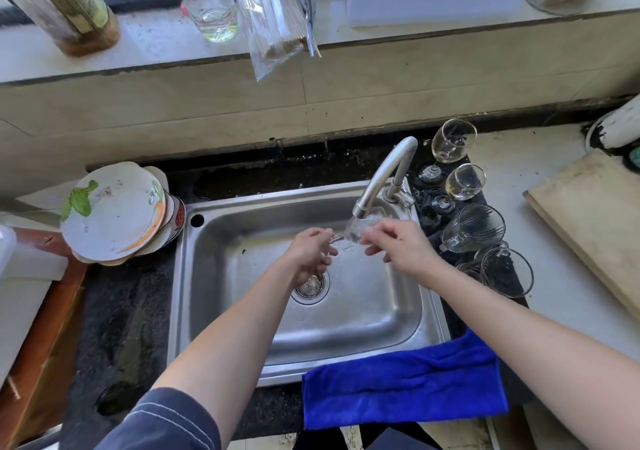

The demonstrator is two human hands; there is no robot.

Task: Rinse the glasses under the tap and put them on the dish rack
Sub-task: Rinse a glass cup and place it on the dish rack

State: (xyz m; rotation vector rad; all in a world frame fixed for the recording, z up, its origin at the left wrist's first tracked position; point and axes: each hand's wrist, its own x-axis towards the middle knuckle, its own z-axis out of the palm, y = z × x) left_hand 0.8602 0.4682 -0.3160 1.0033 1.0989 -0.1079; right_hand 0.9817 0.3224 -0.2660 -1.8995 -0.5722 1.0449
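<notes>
the glass (360, 229) lies on its side right under the mouth of the tap (388, 175), above the sink (363, 314), with water running onto its bowl. my left hand (311, 252) pinches the stem end with curled fingers, and my right hand (398, 245) is curled round the bowl. the glass is so clear and wet that i cannot make out its rim. what worries me is the grip: wet glass is slick, and if either hand loosens while i turn it, it would drop onto the steel and likely chip or break. the spout sits just above the bowl, so a careless lift could knock glass on metal. a thin stem held sideways might snap if i twist the two ends against each other. more glasses (474, 227) crowd the dark strip (433, 221) right of the sink, some tipped over, near my right wrist, so a wide swing of that arm could send them rolling. i cannot pick out a rack for certain.
</notes>
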